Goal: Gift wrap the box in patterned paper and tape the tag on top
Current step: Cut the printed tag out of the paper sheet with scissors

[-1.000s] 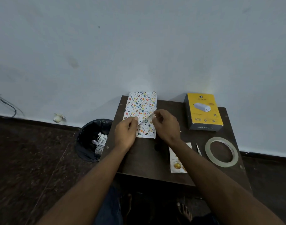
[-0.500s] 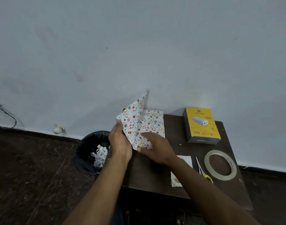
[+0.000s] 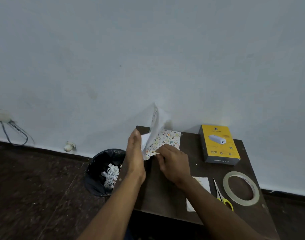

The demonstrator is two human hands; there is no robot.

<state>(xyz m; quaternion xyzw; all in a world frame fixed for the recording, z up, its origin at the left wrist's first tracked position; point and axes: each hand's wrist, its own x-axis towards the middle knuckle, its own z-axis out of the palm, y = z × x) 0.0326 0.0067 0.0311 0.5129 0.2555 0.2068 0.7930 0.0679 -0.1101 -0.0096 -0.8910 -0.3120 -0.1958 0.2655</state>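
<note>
The patterned paper (image 3: 167,140) lies at the back left of the small dark table (image 3: 165,193), with its left layer lifted upright and blurred. My left hand (image 3: 135,153) stands edge-on against the raised flap, fingers straight. My right hand (image 3: 172,161) pinches the paper's near edge against the table. The yellow and grey box (image 3: 219,144) lies at the back right, apart from both hands. A white tag (image 3: 202,183) lies near the front, partly under my right forearm. A clear tape roll (image 3: 241,187) sits at the right.
Yellow-handled scissors (image 3: 221,194) lie between the tag and the tape roll. A black bin (image 3: 103,172) with paper scraps stands on the floor left of the table. A white wall rises directly behind the table. Cables hang at far left.
The folded paper has been opened: its left layer swung up from flat to upright. My left hand turned edge-on against it and my right hand stayed low on the near edge.
</note>
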